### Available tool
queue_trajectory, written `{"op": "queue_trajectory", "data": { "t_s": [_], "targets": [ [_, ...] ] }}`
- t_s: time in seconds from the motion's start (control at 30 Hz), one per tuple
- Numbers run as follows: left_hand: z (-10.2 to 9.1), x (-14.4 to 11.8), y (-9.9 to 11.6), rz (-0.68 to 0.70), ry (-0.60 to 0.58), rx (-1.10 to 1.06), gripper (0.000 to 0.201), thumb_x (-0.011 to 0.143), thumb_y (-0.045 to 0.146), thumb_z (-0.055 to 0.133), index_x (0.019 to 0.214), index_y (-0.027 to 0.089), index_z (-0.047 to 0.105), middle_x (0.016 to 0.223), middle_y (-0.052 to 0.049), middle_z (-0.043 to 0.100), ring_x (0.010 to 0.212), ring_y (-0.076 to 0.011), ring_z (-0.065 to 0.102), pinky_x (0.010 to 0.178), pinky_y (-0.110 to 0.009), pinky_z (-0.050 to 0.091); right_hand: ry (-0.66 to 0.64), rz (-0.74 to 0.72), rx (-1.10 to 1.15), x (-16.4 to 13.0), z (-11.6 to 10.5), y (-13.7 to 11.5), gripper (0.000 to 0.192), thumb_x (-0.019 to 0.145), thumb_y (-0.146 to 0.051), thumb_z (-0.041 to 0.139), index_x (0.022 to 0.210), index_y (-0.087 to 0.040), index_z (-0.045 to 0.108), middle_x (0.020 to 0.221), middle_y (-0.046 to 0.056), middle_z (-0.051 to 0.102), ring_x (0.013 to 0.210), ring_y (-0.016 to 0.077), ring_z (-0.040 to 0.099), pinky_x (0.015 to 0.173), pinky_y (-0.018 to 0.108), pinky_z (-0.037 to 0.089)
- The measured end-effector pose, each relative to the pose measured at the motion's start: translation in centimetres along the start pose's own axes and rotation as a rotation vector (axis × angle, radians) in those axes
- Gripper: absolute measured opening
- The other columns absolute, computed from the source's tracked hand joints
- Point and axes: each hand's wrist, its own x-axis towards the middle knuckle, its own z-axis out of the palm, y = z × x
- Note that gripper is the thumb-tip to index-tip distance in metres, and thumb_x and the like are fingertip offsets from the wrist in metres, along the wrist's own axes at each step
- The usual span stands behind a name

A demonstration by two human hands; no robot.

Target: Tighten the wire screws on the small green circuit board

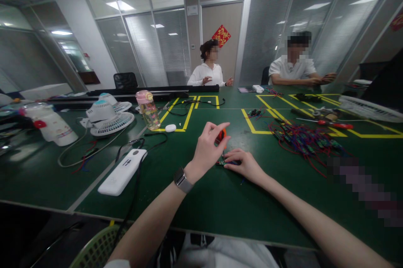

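My left hand (206,148) has its fingers closed around the orange handle of a screwdriver (223,134). The tool stands roughly upright, its thin shaft pointing down at a small green circuit board (221,163) on the table. My right hand (245,166) lies low beside the board, thumb and fingertips pinching its right edge. Something dark, perhaps wires, shows under the right fingers. Whether the screwdriver's tip touches the board is too small to tell.
A pile of wired circuit boards (305,138) lies on the right, near red-handled pliers (335,124). To the left are a white power bank (122,173), a pink-lidded bottle (147,110) and a white fan (108,119). Two people sit across the green table (195,201).
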Motion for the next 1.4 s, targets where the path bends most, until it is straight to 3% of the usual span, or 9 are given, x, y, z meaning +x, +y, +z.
{"op": "queue_trajectory", "data": {
  "t_s": [0.2, 0.33, 0.43, 0.6, 0.8, 0.97, 1.17, 1.3, 1.4],
  "targets": [
    [-0.21, 0.06, 0.06, 0.035, -0.037, -0.181, 0.037, 0.096, 0.015, 0.042, 0.131, 0.022, 0.047, 0.12, -0.009, 0.055, 0.099, -0.0161, 0.06, 0.082, -0.029, 0.054, -0.006, 0.002, -0.002, -0.02, -0.01, 0.02, 0.011, 0.071, -0.025, 0.075, 0.082, -0.024, 0.077, 0.097, 0.007, 0.076, 0.097, 0.0259, 0.065, 0.088, 0.044, 0.052],
    [-0.02, 0.05, -0.05, 0.005, 0.027, -0.157, 0.037, 0.091, 0.02, 0.056, 0.127, 0.024, 0.053, 0.103, -0.004, 0.057, 0.087, -0.0138, 0.059, 0.069, -0.024, 0.055, -0.004, -0.002, 0.004, 0.0, -0.01, 0.04, 0.01, 0.071, -0.025, 0.076, 0.081, -0.024, 0.077, 0.097, 0.007, 0.076, 0.096, 0.0256, 0.065, 0.087, 0.043, 0.052],
    [-0.03, 0.03, 0.01, 0.001, 0.059, -0.103, 0.034, 0.086, 0.021, 0.063, 0.12, 0.023, 0.058, 0.095, -0.003, 0.057, 0.085, -0.0143, 0.058, 0.075, -0.027, 0.055, -0.005, -0.001, 0.001, 0.02, -0.06, -0.05, 0.01, 0.071, -0.025, 0.076, 0.08, -0.024, 0.077, 0.097, 0.007, 0.076, 0.096, 0.0256, 0.065, 0.087, 0.043, 0.052],
    [0.06, -0.07, -0.1, -0.036, -0.05, -0.291, 0.04, 0.095, 0.015, 0.044, 0.135, 0.023, 0.044, 0.121, -0.009, 0.057, 0.101, -0.0164, 0.062, 0.087, -0.032, 0.054, -0.014, 0.01, -0.004, 0.05, -0.09, -0.19, 0.011, 0.071, -0.025, 0.076, 0.083, -0.024, 0.078, 0.097, 0.007, 0.076, 0.097, 0.0257, 0.064, 0.089, 0.044, 0.051],
    [0.14, 0.09, 0.03, -0.065, 0.101, -0.163, 0.029, 0.08, 0.024, 0.07, 0.109, 0.022, 0.063, 0.092, -0.002, 0.057, 0.079, -0.0133, 0.059, 0.066, -0.024, 0.056, -0.01, 0.014, -0.007, 0.09, -0.02, -0.19, 0.009, 0.07, -0.023, 0.076, 0.079, -0.024, 0.078, 0.096, 0.006, 0.076, 0.097, 0.0263, 0.065, 0.088, 0.044, 0.051],
    [0.01, 0.21, 0.04, -0.064, -0.034, -0.307, 0.032, 0.093, 0.02, 0.049, 0.125, 0.022, 0.053, 0.11, -0.007, 0.058, 0.091, -0.0142, 0.062, 0.076, -0.026, 0.055, -0.015, 0.021, -0.009, 0.08, -0.16, -0.37, 0.01, 0.072, -0.024, 0.075, 0.081, -0.025, 0.078, 0.097, 0.006, 0.076, 0.098, 0.0262, 0.064, 0.089, 0.044, 0.051],
    [0.09, 0.14, 0.23, -0.099, 0.1, -0.143, 0.02, 0.084, 0.024, 0.066, 0.104, 0.02, 0.064, 0.089, -0.002, 0.052, 0.077, -0.0124, 0.057, 0.066, -0.022, 0.053, -0.022, 0.023, -0.011, 0.09, -0.24, -0.44, 0.011, 0.071, -0.026, 0.075, 0.082, -0.025, 0.078, 0.098, 0.006, 0.076, 0.098, 0.026, 0.065, 0.089, 0.043, 0.052],
    [-0.1, 0.08, 0.47, -0.039, 0.014, -0.178, 0.026, 0.094, 0.019, 0.048, 0.119, 0.02, 0.056, 0.11, -0.007, 0.055, 0.097, -0.0164, 0.058, 0.081, -0.028, 0.053, -0.019, 0.016, -0.021, 0.1, -0.26, -0.46, 0.011, 0.071, -0.025, 0.075, 0.082, -0.024, 0.078, 0.097, 0.007, 0.076, 0.098, 0.0264, 0.065, 0.089, 0.044, 0.051],
    [0.06, -0.04, 0.37, -0.032, 0.005, -0.214, 0.031, 0.095, 0.019, 0.046, 0.125, 0.022, 0.053, 0.106, -0.006, 0.055, 0.089, -0.0144, 0.059, 0.073, -0.025, 0.054, -0.023, 0.016, -0.019, 0.11, -0.28, -0.43, 0.011, 0.072, -0.025, 0.075, 0.082, -0.024, 0.078, 0.097, 0.007, 0.076, 0.098, 0.0266, 0.065, 0.09, 0.045, 0.051]
  ]
}}
